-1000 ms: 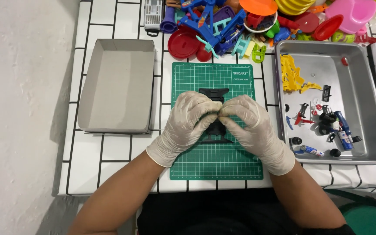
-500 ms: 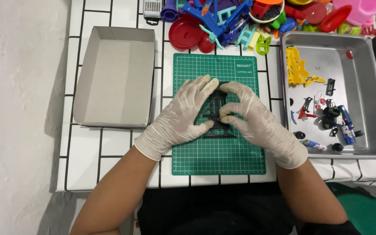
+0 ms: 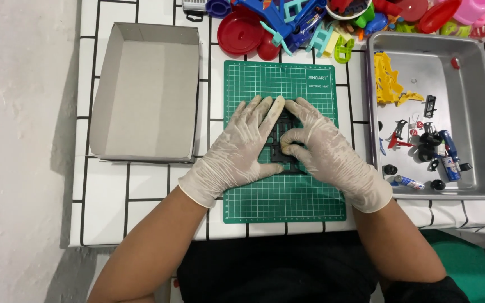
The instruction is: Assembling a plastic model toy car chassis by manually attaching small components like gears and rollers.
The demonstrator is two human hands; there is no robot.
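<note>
Pressing both gloved hands flat on a black part [image 3: 280, 147] at the mat's [image 3: 310, 196] centre, my left hand [image 3: 237, 148] lies open, fingers spread; my right hand [image 3: 324, 151] curls a thumb onto it, nothing clamped. Thin latticed plastic could snap or skid on the smooth green mat if I lean unevenly. Right of frame, the steel tray [image 3: 478, 112] holds small glossy bits.
</note>
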